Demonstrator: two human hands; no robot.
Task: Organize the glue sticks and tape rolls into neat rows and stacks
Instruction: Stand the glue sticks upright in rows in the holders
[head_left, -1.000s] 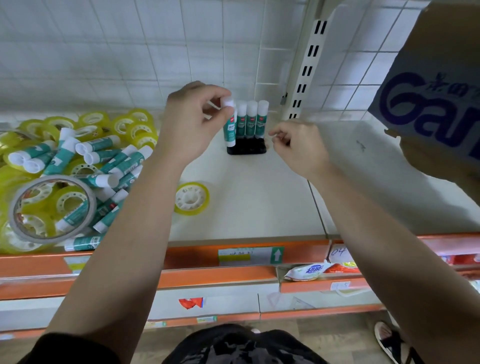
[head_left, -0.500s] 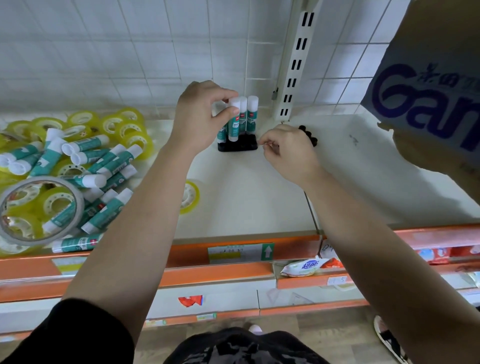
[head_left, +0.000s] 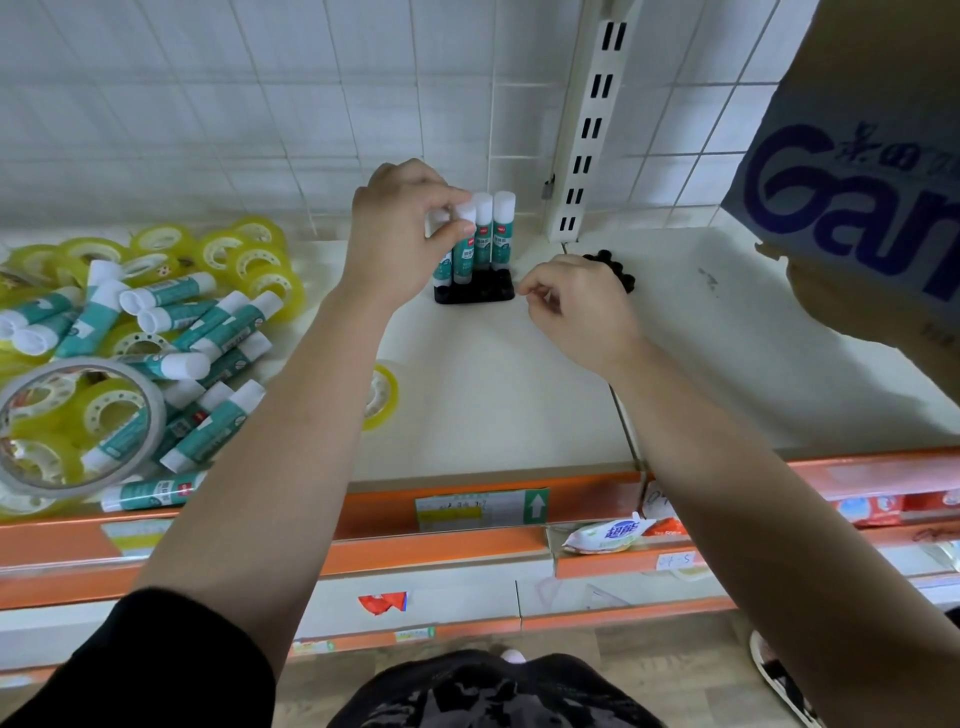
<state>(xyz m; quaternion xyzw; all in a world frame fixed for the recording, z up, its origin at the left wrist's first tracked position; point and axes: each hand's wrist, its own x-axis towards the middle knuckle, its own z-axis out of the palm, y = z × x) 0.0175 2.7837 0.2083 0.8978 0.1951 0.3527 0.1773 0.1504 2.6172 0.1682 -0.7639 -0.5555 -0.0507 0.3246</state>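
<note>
Several glue sticks (head_left: 492, 234) upright in black holder (head_left: 475, 295) at shelf (head_left: 493, 405) back. Left hand (head_left: 400, 228) pinching one stick's white cap. Right hand (head_left: 576, 312) curled just right of holder, contents unclear. Loose sticks (head_left: 208, 332) and tape rolls (head_left: 244, 254) heaped at shelf's left end.

light: dim, soft | shadows: faint | edges: wide-angle bending | focus: slightly soft

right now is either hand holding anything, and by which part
The left hand pinches an upright glue stick by its white cap, its foot at the black holder. The right hand has curled fingers, with nothing visible in them.
</note>
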